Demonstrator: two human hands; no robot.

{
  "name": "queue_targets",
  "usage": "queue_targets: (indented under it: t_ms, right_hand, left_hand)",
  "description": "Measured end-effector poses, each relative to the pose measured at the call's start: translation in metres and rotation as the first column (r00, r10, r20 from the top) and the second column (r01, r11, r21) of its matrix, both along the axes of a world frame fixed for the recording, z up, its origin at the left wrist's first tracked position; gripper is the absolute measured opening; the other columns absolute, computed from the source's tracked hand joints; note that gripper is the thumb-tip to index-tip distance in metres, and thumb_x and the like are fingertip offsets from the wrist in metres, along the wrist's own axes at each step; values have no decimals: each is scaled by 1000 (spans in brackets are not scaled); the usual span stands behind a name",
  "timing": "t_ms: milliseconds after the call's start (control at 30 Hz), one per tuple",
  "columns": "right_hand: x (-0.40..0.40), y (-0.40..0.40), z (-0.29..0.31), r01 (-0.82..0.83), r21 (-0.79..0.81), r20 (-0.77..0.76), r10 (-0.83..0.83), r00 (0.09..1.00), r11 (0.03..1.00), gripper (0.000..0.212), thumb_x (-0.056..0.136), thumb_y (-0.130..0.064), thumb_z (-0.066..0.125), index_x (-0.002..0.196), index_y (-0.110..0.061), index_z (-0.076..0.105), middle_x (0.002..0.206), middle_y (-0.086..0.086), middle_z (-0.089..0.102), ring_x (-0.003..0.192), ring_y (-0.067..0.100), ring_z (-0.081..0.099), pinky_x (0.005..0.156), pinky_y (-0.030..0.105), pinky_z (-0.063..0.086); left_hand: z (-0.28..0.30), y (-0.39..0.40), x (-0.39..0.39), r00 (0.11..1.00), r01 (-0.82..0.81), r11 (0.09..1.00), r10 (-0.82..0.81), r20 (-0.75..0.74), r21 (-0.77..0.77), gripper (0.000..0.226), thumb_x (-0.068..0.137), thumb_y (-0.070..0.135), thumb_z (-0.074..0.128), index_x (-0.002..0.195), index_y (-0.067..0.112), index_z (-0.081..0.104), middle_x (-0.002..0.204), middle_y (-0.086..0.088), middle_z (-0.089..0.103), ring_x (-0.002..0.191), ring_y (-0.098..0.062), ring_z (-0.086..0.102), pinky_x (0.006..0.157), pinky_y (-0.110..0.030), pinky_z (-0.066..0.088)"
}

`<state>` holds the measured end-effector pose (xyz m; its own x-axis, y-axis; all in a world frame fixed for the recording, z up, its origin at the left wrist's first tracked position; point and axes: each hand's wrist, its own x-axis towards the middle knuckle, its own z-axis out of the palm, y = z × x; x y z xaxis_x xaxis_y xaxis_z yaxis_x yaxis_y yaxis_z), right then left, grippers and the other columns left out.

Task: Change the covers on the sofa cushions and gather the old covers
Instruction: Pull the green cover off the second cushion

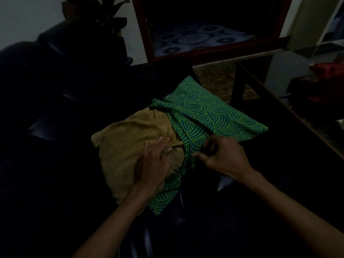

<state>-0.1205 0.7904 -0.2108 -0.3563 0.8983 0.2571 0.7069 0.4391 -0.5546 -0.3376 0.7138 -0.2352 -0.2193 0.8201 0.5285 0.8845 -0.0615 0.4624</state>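
Cushion (130, 146), tan and bare on its left half, lies on the dark sofa seat (55, 164) in the middle of my view, its right half inside the green patterned cover (208, 116). I see the cover's open edge bunched across the cushion's middle, with a loose flap trailing off the near edge. My left hand (154, 162) lies flat on the tan fabric, fingers straight, pressing beside that edge. My right hand (223, 155) has its fingers curled, pinching the cover's rim. Dark seat extends left and near; a wooden table edge (279, 101) runs close on the right.
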Motion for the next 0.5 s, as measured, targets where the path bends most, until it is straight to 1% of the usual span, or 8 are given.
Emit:
queue_targets:
  t_ms: [67,133,167,233,300,367,433,500]
  right_hand:
    - [-14,-11,-11,-8,-25,158,12,987,1000,49,69,-70,77,87,-27,63,91,-5,69,84,19,67,67,30,45]
    - [-23,-12,-17,7,-16,121,-5,993,1000,43,76,-59,79,91,-21,64,97,5,69,92,29,66,69,33,44]
    - [-25,-10,-16,-2,4,71,2,997,1000,36,81,-49,78,91,-18,64,96,8,69,91,33,66,68,34,44]
    - [-26,-4,-14,-35,99,-33,38,999,994,19,84,-29,76,86,-13,64,90,10,67,84,36,66,65,37,46]
    - [-27,0,-10,3,183,-182,31,983,983,15,82,-16,77,82,-13,62,83,6,64,74,31,63,61,38,47]
    - [-30,2,-6,68,235,-333,15,943,970,19,83,-10,77,83,-14,59,82,1,59,71,19,56,62,36,44]
    - [-31,5,-5,126,238,-425,-14,905,963,19,84,-6,76,83,-13,58,82,-1,57,70,10,48,63,28,38]
    - [-31,9,-9,163,212,-470,-45,881,964,17,84,-3,75,84,-11,60,81,-1,58,70,3,42,64,25,36]
  left_hand:
    - [2,-3,5,999,-24,1000,24,-23,2,30,90,6,58,113,14,75,115,-2,74,113,-16,67,112,-42,41]
    - [15,-6,10,996,-76,997,76,-41,12,28,84,3,58,101,17,77,94,-2,77,86,-25,72,84,-38,55]
    - [23,-5,10,995,-93,995,94,-46,25,25,84,6,57,95,18,75,82,-2,75,74,-29,70,66,-35,53]
    - [43,4,8,995,-92,994,94,-35,59,21,89,15,52,89,18,73,70,-5,70,62,-33,65,51,-34,44]
    - [61,19,2,996,-87,990,90,-27,112,23,94,22,50,87,16,71,65,-6,66,57,-33,61,47,-35,41]
    - [77,32,0,997,-80,990,80,9,117,17,97,22,58,90,19,73,70,-3,69,60,-27,63,49,-35,43]
    - [89,36,5,998,-48,992,42,50,118,9,96,22,64,96,19,73,85,1,73,75,-21,67,60,-40,51]
    - [89,27,17,999,-44,993,40,35,110,15,93,22,67,108,17,67,105,-1,70,92,-20,64,70,-35,51]
